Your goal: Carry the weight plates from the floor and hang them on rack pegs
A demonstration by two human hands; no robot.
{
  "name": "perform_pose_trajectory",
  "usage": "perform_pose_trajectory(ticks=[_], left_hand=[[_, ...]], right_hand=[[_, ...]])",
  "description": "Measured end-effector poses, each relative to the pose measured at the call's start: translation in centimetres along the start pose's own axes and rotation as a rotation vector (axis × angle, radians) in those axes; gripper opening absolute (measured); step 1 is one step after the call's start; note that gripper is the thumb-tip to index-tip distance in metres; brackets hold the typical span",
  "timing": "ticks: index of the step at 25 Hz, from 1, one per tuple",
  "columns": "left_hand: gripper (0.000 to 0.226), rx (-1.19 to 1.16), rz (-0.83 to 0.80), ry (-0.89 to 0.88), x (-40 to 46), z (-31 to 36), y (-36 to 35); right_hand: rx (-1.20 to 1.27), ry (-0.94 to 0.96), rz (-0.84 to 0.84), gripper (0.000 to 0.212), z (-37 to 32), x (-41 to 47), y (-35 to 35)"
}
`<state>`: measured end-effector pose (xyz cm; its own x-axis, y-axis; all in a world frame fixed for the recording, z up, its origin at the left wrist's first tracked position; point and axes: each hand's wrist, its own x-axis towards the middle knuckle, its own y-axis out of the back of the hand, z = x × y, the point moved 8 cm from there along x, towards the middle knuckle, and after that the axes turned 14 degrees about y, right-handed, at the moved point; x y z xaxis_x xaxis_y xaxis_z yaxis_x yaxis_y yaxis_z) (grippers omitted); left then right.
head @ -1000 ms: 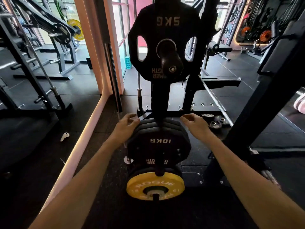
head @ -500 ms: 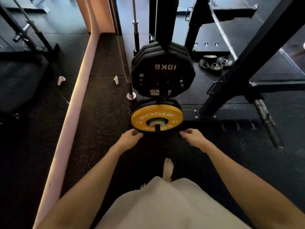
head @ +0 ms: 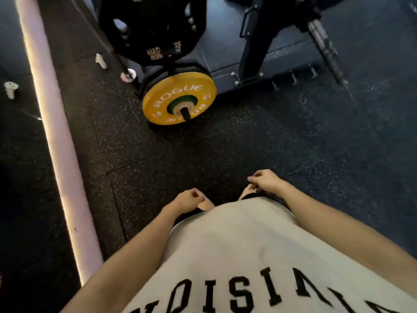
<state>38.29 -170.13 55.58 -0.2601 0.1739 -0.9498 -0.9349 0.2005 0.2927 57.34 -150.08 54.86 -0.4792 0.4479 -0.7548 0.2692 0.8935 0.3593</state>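
A yellow ROGUE plate (head: 179,99) hangs on the lowest rack peg, close to the floor. Above it a stack of black plates (head: 153,30) hangs on another peg, cut off by the top edge. My left hand (head: 189,199) is loosely curled and holds nothing, just in front of my white shirt. My right hand (head: 266,181) is also curled and holds nothing, a little farther forward. Both hands are well back from the plates, over the black rubber floor. My bare toes show beneath each hand.
The black rack base (head: 259,62) and an angled upright (head: 257,44) stand at upper right, with a barbell sleeve (head: 325,46) leaning there. A lit pink curb (head: 56,141) runs down the left. Small white objects (head: 100,61) lie on the floor near it.
My view has tilted down and back from the rack. Both hands have come off the 10 kg plates and drawn back to my waist, holding nothing.
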Motion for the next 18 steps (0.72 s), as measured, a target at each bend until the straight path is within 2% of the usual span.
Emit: perform_pose_trajectory(ticks=[6, 13, 18], left_hand=[[0.038, 0.293, 0.009, -0.092, -0.4, 9.1, -7.0], [0.037, 0.736, 0.053, -0.25, -3.7, 23.7, -24.2], [0.024, 0.893, 0.09, -0.458, -7.2, 33.8, -35.5]], right_hand=[[0.23, -0.067, 0.173, 0.018, 11.5, -7.7, 4.4], [0.558, -0.202, 0.409, 0.019, 32.6, -19.8, 9.0], [0.705, -0.277, 0.487, 0.019, 42.3, -25.9, 12.0]])
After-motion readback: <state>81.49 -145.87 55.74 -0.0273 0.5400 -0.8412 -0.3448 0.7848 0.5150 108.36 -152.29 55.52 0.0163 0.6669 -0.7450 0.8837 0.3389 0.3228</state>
